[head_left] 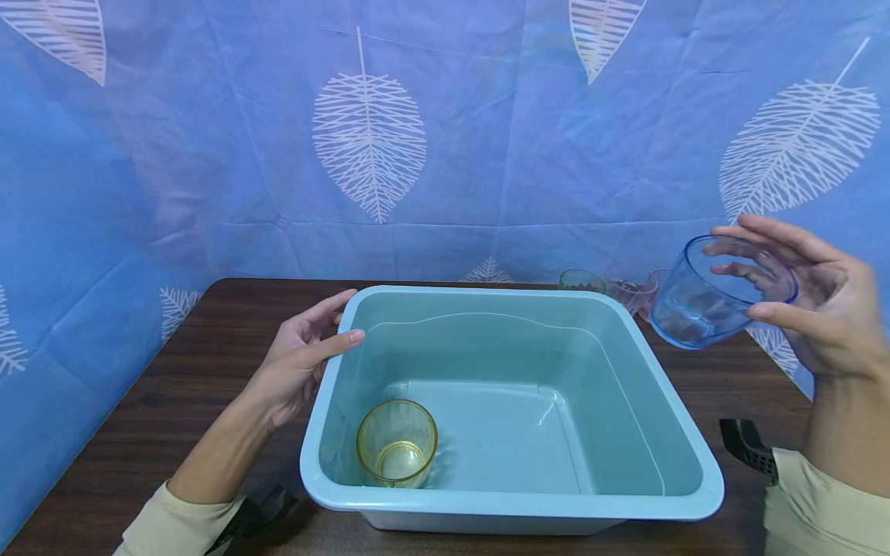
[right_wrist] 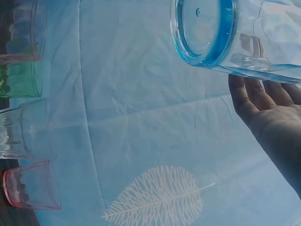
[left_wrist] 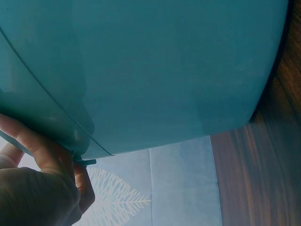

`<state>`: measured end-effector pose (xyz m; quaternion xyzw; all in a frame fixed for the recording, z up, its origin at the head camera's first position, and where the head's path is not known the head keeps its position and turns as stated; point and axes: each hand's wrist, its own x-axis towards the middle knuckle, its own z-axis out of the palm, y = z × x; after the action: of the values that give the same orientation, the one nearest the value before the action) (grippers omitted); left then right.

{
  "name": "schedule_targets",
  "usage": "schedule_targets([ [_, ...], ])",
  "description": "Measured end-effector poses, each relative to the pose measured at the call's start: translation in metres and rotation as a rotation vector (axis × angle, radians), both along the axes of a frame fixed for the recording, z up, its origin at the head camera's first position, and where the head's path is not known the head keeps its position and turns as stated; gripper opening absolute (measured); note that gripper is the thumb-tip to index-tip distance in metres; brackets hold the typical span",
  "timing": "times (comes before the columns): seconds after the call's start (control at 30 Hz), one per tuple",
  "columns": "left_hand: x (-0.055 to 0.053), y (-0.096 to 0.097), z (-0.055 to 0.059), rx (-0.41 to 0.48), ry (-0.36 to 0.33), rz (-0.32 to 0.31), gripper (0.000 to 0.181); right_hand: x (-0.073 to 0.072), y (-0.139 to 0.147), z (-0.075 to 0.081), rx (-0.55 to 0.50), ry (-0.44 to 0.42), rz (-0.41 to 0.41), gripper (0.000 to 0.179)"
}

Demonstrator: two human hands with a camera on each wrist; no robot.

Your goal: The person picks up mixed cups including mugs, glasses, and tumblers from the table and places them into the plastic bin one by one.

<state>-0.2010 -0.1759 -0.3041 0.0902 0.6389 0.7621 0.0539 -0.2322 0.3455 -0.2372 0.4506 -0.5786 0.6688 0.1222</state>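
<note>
A light blue-green plastic basin (head_left: 514, 506) stands on the table. My left hand (head_left: 299, 359) grips its left rim near the far corner, thumb over the edge and fingers outside. In the left wrist view those fingers (left_wrist: 44, 150) curl at the rim beside the basin's outer wall. An amber glass (head_left: 368, 444) stands in the basin's near left corner. To the right, my right hand (head_left: 841, 301) holds a blue glass (head_left: 684, 309) in the air, tilted, its base pointing down and left. The right wrist view shows fingers along that blue glass's side.
Behind the basin's far right corner stand a green glass (head_left: 582, 280), a clear glass (head_left: 626, 293) and a pink glass (right_wrist: 33, 186). Another glass (right_wrist: 21, 28) shows at the right wrist view's upper left. A blue leaf-patterned cloth (head_left: 445, 154) hangs behind the dark wooden table (head_left: 208, 363).
</note>
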Motion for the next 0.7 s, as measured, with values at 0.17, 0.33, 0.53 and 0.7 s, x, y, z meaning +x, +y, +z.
schedule_targets([
  [0.17, 0.001, 0.000, 0.000, 0.003, 0.004, 0.000, 0.062, 0.004, -0.004, 0.002, -0.042, 0.023, 0.037, 0.074],
  [0.33, 0.002, 0.001, 0.000, 0.006, 0.002, 0.002, 0.062, 0.006, -0.008, 0.004, -0.061, 0.037, 0.057, 0.076],
  [0.53, 0.002, 0.001, 0.000, 0.001, 0.007, 0.003, 0.062, 0.010, -0.015, 0.008, -0.089, 0.054, 0.093, 0.078],
  [0.7, 0.002, 0.001, -0.001, -0.003, 0.009, 0.004, 0.062, 0.014, -0.022, 0.012, -0.115, 0.060, 0.136, 0.078],
])
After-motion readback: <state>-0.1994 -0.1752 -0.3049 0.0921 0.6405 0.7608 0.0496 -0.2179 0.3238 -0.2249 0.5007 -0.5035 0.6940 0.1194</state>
